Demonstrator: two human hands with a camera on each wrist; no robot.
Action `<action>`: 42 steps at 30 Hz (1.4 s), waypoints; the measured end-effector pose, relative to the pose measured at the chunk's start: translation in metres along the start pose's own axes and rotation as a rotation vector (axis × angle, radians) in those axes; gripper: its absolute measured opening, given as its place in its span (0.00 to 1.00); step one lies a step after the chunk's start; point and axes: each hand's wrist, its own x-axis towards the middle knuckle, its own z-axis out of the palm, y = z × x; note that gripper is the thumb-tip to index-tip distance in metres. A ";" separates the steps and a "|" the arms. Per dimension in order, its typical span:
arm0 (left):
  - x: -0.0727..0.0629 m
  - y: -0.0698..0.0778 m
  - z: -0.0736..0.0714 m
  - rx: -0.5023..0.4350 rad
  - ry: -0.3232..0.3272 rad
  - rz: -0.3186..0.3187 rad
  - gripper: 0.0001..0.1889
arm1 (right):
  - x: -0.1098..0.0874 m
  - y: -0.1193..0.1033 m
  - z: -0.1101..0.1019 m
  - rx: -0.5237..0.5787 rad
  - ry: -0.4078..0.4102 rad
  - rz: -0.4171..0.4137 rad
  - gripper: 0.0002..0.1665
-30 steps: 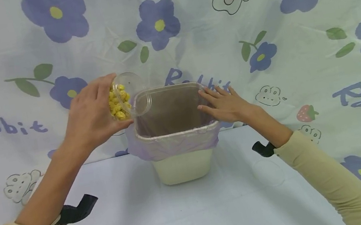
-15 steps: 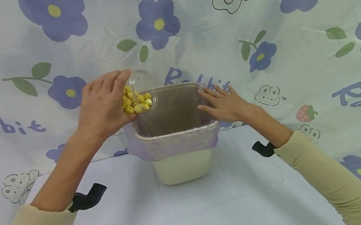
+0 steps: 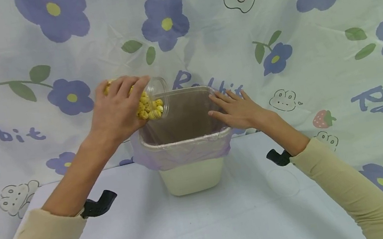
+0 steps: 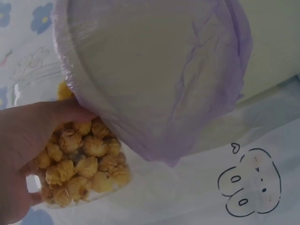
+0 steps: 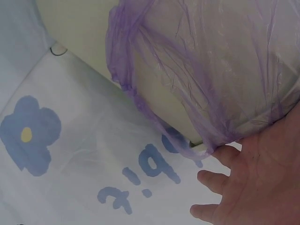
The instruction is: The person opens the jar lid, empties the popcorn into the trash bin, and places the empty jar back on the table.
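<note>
My left hand grips a clear plastic jar of yellow popcorn, tipped on its side with its mouth toward the right. The jar's mouth overlaps the left rim of a cream trash bin in the head view. A thin purple bag lines the bin and folds down over its rim. In the left wrist view the popcorn shows through the jar wall, with the thumb across it. My right hand lies with fingers spread on the bin's right rim; in the right wrist view its fingertips stick out past the bag.
The bin stands on a white-covered table. A faint clear round lid lies on the table to the right. Behind hangs a cloth printed with blue flowers and rabbits. Black camera mounts sit at both wrists.
My left hand has moved right, bringing the jar over the bin's left rim and tilting it further. The popcorn has shifted toward the jar's mouth. My right hand stays on the rim.
</note>
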 end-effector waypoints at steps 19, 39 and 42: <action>0.004 0.004 0.013 0.076 -0.012 0.126 0.55 | -0.001 -0.001 -0.001 0.010 0.006 0.004 0.42; 0.011 0.014 0.022 0.117 -0.028 0.187 0.48 | 0.000 -0.001 -0.001 0.010 0.003 0.002 0.41; 0.011 0.016 0.023 0.118 -0.030 0.193 0.48 | 0.000 -0.001 -0.002 0.003 0.000 0.000 0.42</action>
